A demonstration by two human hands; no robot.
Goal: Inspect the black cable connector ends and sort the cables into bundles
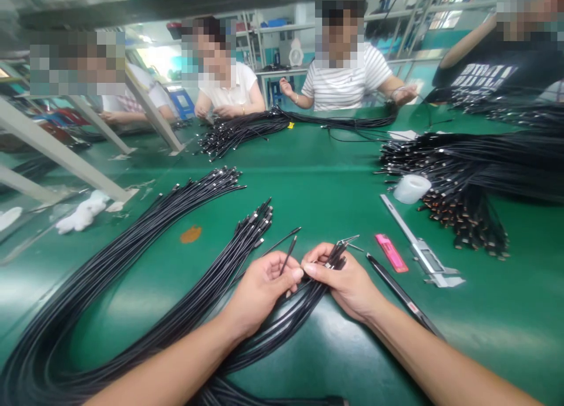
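My right hand (337,274) is closed round a small bundle of black cables (304,305), whose connector ends stick out above the fingers along with thin metal tweezers (350,242). Beside it, my left hand (268,282) pinches a single black cable (289,254) with its plug pointing up. The fingertips of both hands nearly meet; what lies between them is too small to make out. Left of my left hand, a thick bundle of black cables (211,271) curves across the table, with metal plugs at its far end.
On the green table (326,188) to the right lie a digital caliper (414,238), a pink tool (391,253), a black pen-like tool (403,297) and a tape roll (412,188). More cables (476,153) are heaped beyond. Metal frame legs (66,153) stand left. Several people sit opposite.
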